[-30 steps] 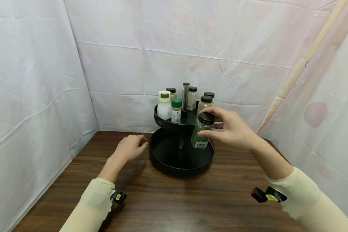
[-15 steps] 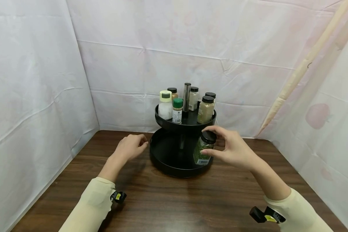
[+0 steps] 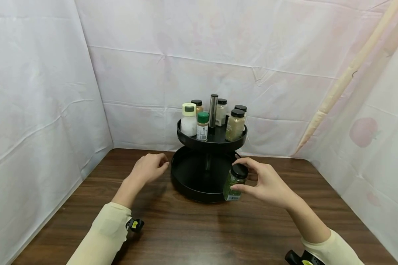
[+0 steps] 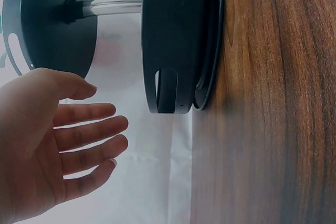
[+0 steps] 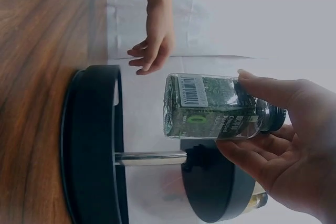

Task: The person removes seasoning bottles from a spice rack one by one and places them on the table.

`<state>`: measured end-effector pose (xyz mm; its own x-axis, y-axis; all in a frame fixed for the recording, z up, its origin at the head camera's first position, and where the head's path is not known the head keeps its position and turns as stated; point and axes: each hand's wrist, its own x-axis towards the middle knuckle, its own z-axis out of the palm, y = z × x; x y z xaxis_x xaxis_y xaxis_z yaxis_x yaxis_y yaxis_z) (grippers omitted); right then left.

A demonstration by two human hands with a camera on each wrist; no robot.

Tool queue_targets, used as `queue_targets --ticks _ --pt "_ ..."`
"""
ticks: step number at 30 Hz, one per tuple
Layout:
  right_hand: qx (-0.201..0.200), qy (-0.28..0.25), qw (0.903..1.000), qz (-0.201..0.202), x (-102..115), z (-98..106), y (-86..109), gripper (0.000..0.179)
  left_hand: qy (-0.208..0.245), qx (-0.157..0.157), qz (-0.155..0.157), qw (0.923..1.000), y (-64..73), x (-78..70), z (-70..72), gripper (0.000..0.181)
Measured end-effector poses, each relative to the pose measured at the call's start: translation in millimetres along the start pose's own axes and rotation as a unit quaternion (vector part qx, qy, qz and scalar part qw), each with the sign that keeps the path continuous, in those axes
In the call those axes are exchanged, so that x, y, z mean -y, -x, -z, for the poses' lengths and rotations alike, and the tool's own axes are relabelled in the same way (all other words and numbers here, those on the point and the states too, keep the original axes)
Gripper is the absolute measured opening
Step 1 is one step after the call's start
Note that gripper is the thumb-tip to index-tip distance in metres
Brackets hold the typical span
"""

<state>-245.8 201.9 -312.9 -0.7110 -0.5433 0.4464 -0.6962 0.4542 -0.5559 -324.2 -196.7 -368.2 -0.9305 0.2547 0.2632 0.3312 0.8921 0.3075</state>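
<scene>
Fingers of the right hand [image 3: 266, 184] pinch a herb jar [image 3: 231, 188] by its lid [image 3: 239, 170], likely leaving its base [image 5: 169, 107] free, aloft near a 2-tier rack [image 3: 197, 195]. The left hand [image 3: 150, 168], fingers relaxed, hangs empty opposite.

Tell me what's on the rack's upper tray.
On the upper tray stand a yellow-lidded shaker, a green-capped jar and four black-capped jars. Two rear jars are partly covered by those in front; anything wholly behind can't be seen.
</scene>
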Motion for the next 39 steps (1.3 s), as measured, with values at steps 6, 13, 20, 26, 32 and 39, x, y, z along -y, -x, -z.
queue_targets --ticks 6,13,20,26,32,39 --pt "0.007 -0.005 1.0 0.002 -5 -5 1.4 0.056 0.001 0.002 0.001 1.0 0.5 -2.1 1.3 0.024" --pt "0.024 -0.019 0.9995 -0.001 -8 -8 3.3 0.057 0.002 -0.001 -0.002 1.0 0.7 -4.3 4.0 0.023" --pt "0.037 -0.02 0.9989 -0.022 -15 -12 9.0 0.056 0.001 0.002 0.001 1.0 1.1 -3.3 3.5 0.024" --pt "0.047 -0.012 0.9983 -0.032 -24 -18 16.3 0.056 0.002 0.003 0.002 1.0 2.4 -3.1 3.2 0.025" --pt "0.059 -0.002 0.9976 -0.036 -34 -23 22.7 0.055 0.001 0.001 -0.001 1.0 2.2 -1.9 1.5 0.024" --pt "0.071 -0.007 0.9966 -0.04 -43 -28 27.4 0.054 -0.002 -0.005 -0.004 1.0 2.5 -1.8 2.0 0.023"
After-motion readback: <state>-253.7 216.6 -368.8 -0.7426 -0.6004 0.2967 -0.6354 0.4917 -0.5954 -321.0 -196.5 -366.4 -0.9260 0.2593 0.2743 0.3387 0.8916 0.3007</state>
